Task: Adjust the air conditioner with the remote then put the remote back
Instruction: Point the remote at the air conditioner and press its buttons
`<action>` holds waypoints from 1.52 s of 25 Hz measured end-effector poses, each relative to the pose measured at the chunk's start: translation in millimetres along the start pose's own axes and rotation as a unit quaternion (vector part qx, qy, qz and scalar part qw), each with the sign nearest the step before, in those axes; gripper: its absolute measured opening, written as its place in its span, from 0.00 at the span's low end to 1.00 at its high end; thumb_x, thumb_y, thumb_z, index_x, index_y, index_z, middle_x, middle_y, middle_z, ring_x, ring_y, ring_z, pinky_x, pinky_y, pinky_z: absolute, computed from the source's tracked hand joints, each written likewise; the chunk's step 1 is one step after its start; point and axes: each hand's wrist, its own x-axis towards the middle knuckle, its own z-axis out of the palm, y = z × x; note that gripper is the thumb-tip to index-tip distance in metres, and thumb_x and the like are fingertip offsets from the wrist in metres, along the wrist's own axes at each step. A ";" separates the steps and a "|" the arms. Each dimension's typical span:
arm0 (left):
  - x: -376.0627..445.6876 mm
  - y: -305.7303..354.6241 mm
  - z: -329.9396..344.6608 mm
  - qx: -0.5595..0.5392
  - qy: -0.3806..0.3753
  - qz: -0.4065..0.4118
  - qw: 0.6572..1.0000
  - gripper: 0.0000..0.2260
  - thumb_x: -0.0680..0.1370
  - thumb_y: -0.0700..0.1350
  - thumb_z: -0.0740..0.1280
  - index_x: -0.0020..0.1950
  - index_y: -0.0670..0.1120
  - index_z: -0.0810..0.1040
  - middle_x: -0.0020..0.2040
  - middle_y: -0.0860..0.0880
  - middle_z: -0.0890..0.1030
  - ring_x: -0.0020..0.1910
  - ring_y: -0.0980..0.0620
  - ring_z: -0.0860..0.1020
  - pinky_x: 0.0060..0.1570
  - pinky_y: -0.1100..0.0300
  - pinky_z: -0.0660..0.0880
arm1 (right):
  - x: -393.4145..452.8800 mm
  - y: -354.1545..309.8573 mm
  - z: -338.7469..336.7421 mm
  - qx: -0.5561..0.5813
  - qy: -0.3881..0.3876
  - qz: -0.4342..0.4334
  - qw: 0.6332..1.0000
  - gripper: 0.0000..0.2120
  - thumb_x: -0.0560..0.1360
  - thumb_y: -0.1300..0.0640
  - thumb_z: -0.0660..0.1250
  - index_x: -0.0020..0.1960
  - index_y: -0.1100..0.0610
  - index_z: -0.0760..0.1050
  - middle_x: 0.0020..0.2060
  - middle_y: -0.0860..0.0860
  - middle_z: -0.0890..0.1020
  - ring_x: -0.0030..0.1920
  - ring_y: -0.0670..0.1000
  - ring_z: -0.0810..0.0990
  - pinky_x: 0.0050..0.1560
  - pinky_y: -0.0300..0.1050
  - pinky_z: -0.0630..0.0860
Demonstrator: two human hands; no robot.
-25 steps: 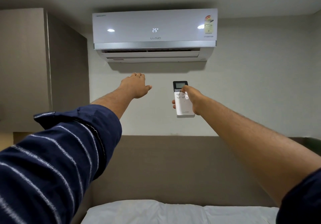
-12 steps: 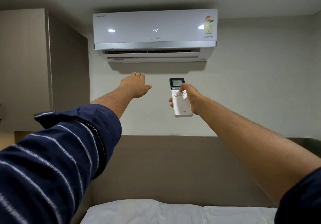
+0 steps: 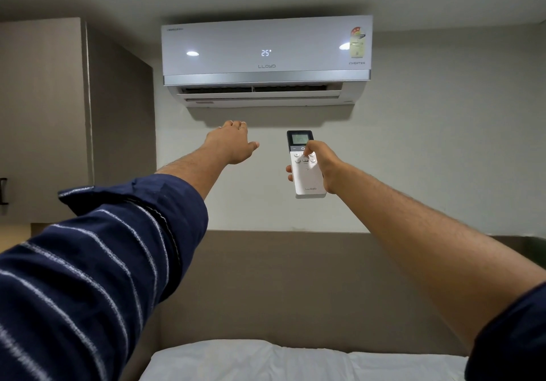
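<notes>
A white air conditioner (image 3: 266, 55) hangs high on the wall, its display reading 25 and its lower flap open. My right hand (image 3: 326, 165) holds a white remote (image 3: 307, 176) upright below the unit, pointed at it, with the thumb pressed on the buttons under the small dark screen. My left hand (image 3: 232, 142) is stretched out flat beneath the unit's left half, palm down, fingers together, holding nothing.
A tall brown wardrobe (image 3: 74, 114) fills the left side. A brown padded headboard (image 3: 295, 286) runs along the wall below my arms. White pillows (image 3: 266, 363) lie at the bottom edge.
My right hand has shifted the remote slightly left and up, and the thumb has slid a little higher on the buttons. The left hand and the display stay the same.
</notes>
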 end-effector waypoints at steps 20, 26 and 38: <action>5.1 -7.2 2.3 0.001 0.010 -0.001 1.000 0.31 0.82 0.57 0.51 0.80 0.41 0.52 0.80 0.45 0.57 0.79 0.47 0.56 0.71 0.46 0.62 | -1.0 -8.1 -1.5 0.007 0.012 -0.038 0.999 0.07 0.73 0.61 0.56 0.50 0.59 0.69 0.39 0.60 0.83 0.34 0.57 0.82 0.36 0.44 0.77; 4.7 -7.1 0.2 -0.005 0.014 -0.003 1.000 0.31 0.82 0.57 0.52 0.80 0.42 0.52 0.79 0.44 0.58 0.78 0.46 0.57 0.70 0.45 0.63 | -1.9 -8.4 0.7 -0.004 0.016 -0.036 0.999 0.06 0.73 0.60 0.57 0.48 0.57 0.69 0.39 0.59 0.84 0.33 0.57 0.82 0.34 0.42 0.77; 5.7 -13.9 1.6 -0.003 0.012 0.001 1.000 0.31 0.82 0.57 0.52 0.80 0.41 0.52 0.80 0.44 0.58 0.79 0.46 0.57 0.71 0.45 0.62 | -5.8 -9.7 7.4 -0.007 0.022 -0.031 0.999 0.11 0.73 0.60 0.57 0.55 0.58 0.69 0.39 0.58 0.84 0.34 0.56 0.82 0.36 0.43 0.77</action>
